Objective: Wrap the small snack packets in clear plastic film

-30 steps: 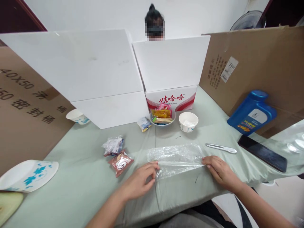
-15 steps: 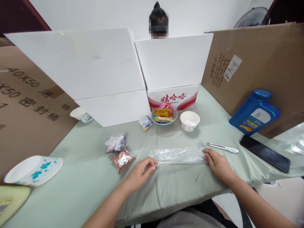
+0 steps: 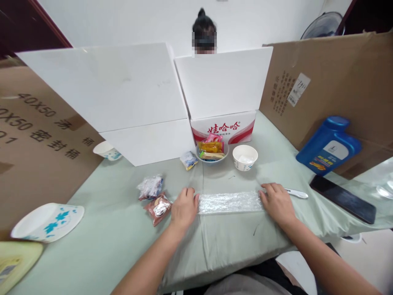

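Note:
A folded strip of clear plastic film lies flat and stretched out near the table's front edge. My left hand has its fingers closed over the film's left end, with the thumb along the edge. At the right end, my right hand is down on the film, thumb and fingers on its edge. A white utility knife is partly hidden behind my right hand. Just left of my left hand lie a brown snack packet and a clear-and-blue packet.
Farther back are a bowl of wrapped snacks, a paper bowl and a small packet. A blue bottle and a phone lie right. White panels and cardboard border the table. A person is behind.
Both hands have shifted from pinching the film's corners to lying over its ends. The film is flatter and smoother. My right hand now covers part of the knife.

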`<action>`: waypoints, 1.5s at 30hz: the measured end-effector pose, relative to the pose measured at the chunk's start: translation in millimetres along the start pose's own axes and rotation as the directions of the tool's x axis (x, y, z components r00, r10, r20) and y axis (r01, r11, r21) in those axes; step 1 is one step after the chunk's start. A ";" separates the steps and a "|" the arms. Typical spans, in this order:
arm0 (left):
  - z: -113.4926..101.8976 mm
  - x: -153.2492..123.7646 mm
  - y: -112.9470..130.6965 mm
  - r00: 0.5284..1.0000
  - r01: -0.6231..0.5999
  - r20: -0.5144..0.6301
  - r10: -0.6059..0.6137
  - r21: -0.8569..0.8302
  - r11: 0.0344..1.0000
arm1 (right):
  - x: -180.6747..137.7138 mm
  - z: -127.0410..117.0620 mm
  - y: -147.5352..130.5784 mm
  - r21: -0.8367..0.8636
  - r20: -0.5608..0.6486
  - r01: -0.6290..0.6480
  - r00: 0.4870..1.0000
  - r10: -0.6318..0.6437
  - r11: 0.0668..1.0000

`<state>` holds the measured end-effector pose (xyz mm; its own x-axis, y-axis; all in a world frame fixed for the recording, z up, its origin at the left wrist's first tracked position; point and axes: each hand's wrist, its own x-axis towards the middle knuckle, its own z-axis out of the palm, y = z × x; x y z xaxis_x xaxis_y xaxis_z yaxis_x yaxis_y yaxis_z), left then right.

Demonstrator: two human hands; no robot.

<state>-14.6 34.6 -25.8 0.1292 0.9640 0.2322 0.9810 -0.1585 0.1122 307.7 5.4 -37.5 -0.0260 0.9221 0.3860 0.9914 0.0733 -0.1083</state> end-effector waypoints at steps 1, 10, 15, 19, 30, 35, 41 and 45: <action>0.2 -2.9 2.9 0.995 -0.081 -0.061 0.080 -0.003 0.997 | -0.5 -3.1 -4.0 0.042 -0.048 0.052 0.998 -0.050 0.998; 29.4 -24.4 34.8 0.792 -0.549 0.207 0.575 -0.170 0.818 | -17.7 19.3 -39.9 0.188 0.262 0.437 0.841 -0.474 0.880; 32.2 -27.8 30.3 0.816 -0.550 0.130 0.563 -0.124 0.826 | -38.8 17.4 1.8 0.086 0.262 0.349 0.896 -0.359 0.933; 22.2 -34.8 37.7 0.819 -0.570 -0.006 0.574 -0.131 0.811 | -69.8 -1.2 20.8 0.055 0.195 0.355 0.913 -0.359 0.933; 16.0 -36.1 46.3 0.739 -0.639 -0.013 0.674 -0.330 0.695 | -101.6 -61.9 -4.5 0.412 0.106 0.449 0.841 -0.531 0.793; 13.6 -37.3 41.5 0.649 -0.670 0.017 0.761 -0.461 0.582 | -60.9 -91.7 -30.0 0.737 0.186 0.367 0.697 -0.693 0.568; 10.0 -30.6 33.8 0.567 -0.676 0.063 0.821 -0.533 0.508 | 25.9 -54.1 -40.6 0.839 0.324 0.036 0.770 -0.550 0.543; 10.1 -28.9 32.2 0.556 -0.672 0.082 0.827 -0.541 0.505 | 64.4 3.4 -53.0 0.788 0.377 -0.040 0.820 -0.430 0.614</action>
<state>14.7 3.7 -38.7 0.8952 0.4222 0.1429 0.3304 -0.8436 0.4232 253.0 62.2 -10.1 -0.4961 0.8681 0.0179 0.5087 0.3073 -0.8042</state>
